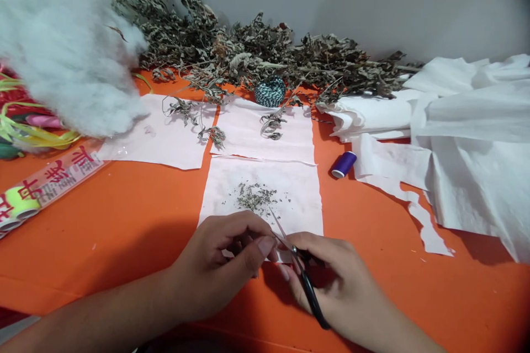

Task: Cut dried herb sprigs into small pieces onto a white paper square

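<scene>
My right hand (331,281) is closed around black-handled scissors (308,292), whose blades are parted and point up and to the left. My left hand (232,259) is at the blades with thumb and fingers pinched together; what it pinches is too small or hidden to name. Beyond both hands, chopped dry leaf bits (256,197) lie in a small heap on a white cloth square (304,182). The near edge of that cloth is partly hidden by my hands.
Dried leafy stems (256,49) line the back, with a dark-and-white twine ball (270,91) before them. White stuffing (78,55) and a ruler (62,179) are left. A purple thread spool (344,165) and white cloth (467,149) are right, on the orange table (372,220).
</scene>
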The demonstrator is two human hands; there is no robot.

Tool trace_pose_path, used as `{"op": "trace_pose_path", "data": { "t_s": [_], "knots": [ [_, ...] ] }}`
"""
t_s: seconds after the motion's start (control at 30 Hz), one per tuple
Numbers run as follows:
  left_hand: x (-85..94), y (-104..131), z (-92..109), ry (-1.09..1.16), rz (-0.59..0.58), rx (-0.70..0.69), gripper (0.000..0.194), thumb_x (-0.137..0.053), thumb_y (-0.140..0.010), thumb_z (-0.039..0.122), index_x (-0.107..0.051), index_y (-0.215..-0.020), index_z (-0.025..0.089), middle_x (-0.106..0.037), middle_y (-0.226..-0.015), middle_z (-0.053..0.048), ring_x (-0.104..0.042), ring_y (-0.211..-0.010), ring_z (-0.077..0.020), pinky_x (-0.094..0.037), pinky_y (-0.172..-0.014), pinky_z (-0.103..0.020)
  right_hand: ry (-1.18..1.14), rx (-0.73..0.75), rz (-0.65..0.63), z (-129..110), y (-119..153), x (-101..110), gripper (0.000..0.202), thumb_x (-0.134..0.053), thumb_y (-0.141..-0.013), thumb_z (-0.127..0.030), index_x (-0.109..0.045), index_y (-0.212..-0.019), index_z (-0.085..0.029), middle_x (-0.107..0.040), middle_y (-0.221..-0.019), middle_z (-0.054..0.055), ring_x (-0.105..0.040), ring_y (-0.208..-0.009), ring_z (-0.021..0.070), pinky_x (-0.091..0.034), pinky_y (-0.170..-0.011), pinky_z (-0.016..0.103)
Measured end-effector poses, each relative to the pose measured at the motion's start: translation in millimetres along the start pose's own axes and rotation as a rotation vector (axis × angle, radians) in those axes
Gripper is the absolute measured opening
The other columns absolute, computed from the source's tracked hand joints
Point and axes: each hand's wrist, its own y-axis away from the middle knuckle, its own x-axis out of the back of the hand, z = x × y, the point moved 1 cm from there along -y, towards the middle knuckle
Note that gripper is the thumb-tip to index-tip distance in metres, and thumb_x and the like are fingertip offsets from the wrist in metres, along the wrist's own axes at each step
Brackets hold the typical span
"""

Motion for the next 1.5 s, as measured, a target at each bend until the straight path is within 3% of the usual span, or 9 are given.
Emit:
{"op": "trace_pose_path", "data": {
  "t_s": [0.3, 0.63, 0.83, 0.97, 1.27, 1.5],
  "knots": [
    [-1.9, -5, 9, -0.077, -0.079, -0.057, 0.019, -0.048, -0.096, 0.019, -0.066, -0.089, 0.016, -0.073, -0.082, -0.004, -0.060, -0.064, -0.0094, -0.047, -0.058, -0.019, 0.009, 0.051, 0.005, 0, -2, -2, 0.008, -0.055, -0.085, -0.016, -0.063, -0.085, -0.019, -0.055, -0.066, -0.002, -0.046, -0.058, 0.0096, -0.040, -0.056, 0.019],
    [-1.5, -7, -7, -0.038, -0.048, 0.016, 0.024, -0.052, -0.096, 0.037, -0.065, -0.091, 0.017, -0.070, -0.079, -0.002, -0.058, -0.055, -0.0086, -0.047, -0.052, -0.019, 0.010, 0.031, 0.009, 4, -1, -3, 0.009, -0.055, -0.082, -0.012, -0.059, -0.082, -0.020, -0.049, -0.066, -0.004, -0.040, -0.057, 0.0094, -0.036, -0.054, 0.019],
    [-3.3, -7, -7, 0.048, -0.057, 0.053, 0.021, -0.053, -0.095, 0.034, -0.065, -0.093, 0.016, -0.071, -0.081, -0.003, -0.059, -0.057, -0.0081, -0.050, -0.052, -0.019, 0.032, 0.050, 0.048, 6, 0, -1, 0.019, -0.056, -0.073, -0.005, -0.064, -0.082, -0.019, -0.043, -0.062, -0.007, -0.035, -0.055, 0.0081, -0.032, -0.052, 0.018],
    [-5.2, -9, -9, 0.121, -0.039, 0.078, 0.017, -0.055, -0.093, 0.031, -0.063, -0.092, 0.016, -0.070, -0.077, -0.002, -0.055, -0.049, -0.0058, -0.046, -0.046, -0.016, 0.031, 0.058, 0.060, 7, 2, 0, 0.021, -0.054, -0.075, -0.005, -0.066, -0.086, -0.019, -0.042, -0.062, -0.007, -0.032, -0.054, 0.0081, -0.030, -0.050, 0.019],
    [-2.2, -11, -12, 0.119, -0.017, -0.043, 0.016, -0.055, -0.092, 0.033, -0.060, -0.089, 0.018, -0.070, -0.076, -0.002, -0.057, -0.051, -0.0079, -0.044, -0.042, -0.016, 0.064, 0.074, 0.080, 5, 3, -3, 0.013, -0.057, -0.080, -0.014, -0.064, -0.091, -0.018, -0.049, -0.066, -0.004, -0.037, -0.057, 0.0096, -0.032, -0.053, 0.020],
    [-4.2, -10, -11, 0.101, -0.028, -0.101, 0.020, -0.056, -0.092, 0.034, -0.060, -0.087, 0.016, -0.071, -0.076, -0.003, -0.057, -0.050, -0.0073, -0.045, -0.046, -0.018, 0.090, 0.110, 0.113, 4, 0, -5, 0.010, -0.055, -0.081, -0.012, -0.062, -0.086, -0.018, -0.042, -0.064, -0.006, -0.031, -0.055, 0.0087, -0.029, -0.051, 0.020]
  ]
}}
